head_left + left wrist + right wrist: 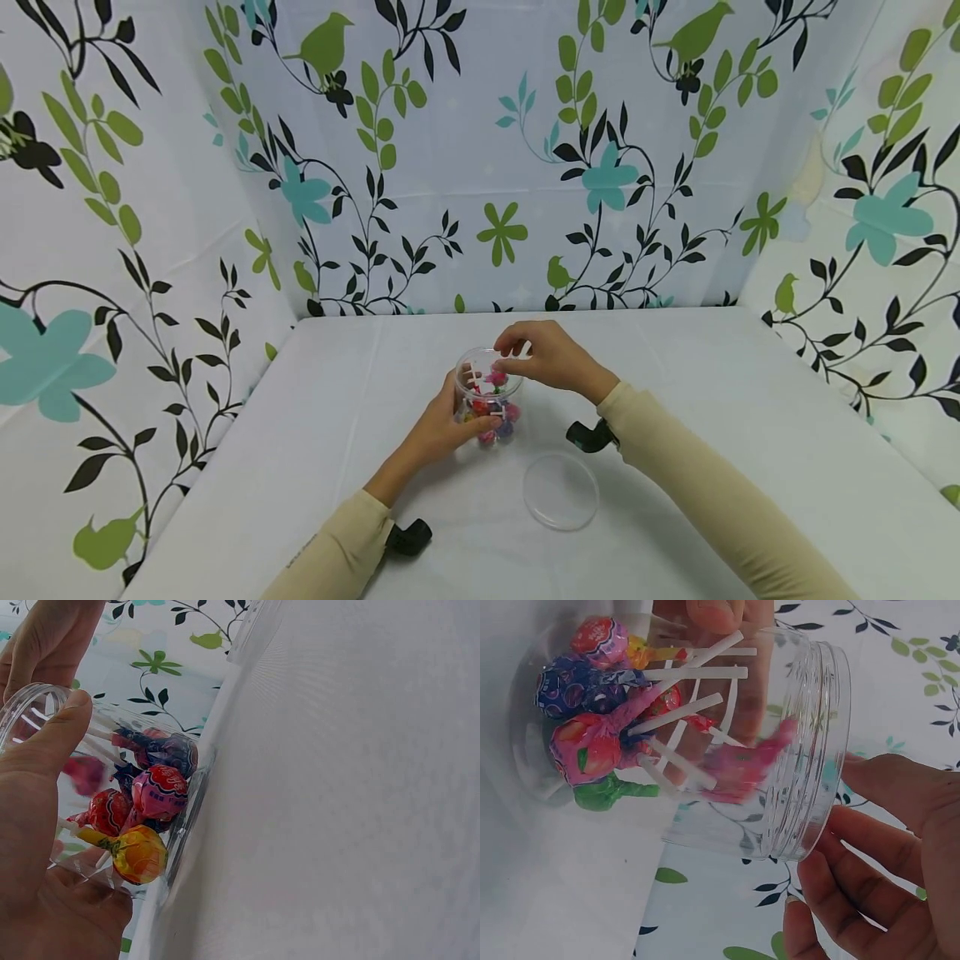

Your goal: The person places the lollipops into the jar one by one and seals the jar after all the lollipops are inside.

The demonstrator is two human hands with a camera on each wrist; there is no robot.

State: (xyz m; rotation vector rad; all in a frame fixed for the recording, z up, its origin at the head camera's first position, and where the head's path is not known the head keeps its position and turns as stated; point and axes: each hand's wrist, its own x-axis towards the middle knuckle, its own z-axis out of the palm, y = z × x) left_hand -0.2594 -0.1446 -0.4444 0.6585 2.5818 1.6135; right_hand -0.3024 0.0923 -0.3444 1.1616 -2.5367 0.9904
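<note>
A clear plastic jar [810, 787] stands on the white table with several wrapped lollipops in it. Around its side my left hand [442, 429] curls, thumb in front and fingers behind. At the jar's mouth is my right hand [551, 358], fingers bent and thumb apart from them, with nothing seen between them. A pink lollipop [739, 769], blurred by motion, is inside the jar near the mouth, clear of the fingertips. Below it lie a yellow lollipop [140, 853], a red and pink lollipop [160, 792] and a green lollipop [604, 791], sticks mostly toward the mouth.
A round clear lid [561, 492] lies flat on the white table [420, 550], in front and to the right of the jar. Behind the table hangs a curtain [465, 167] printed with leaves and birds, and similar cloth flanks both sides.
</note>
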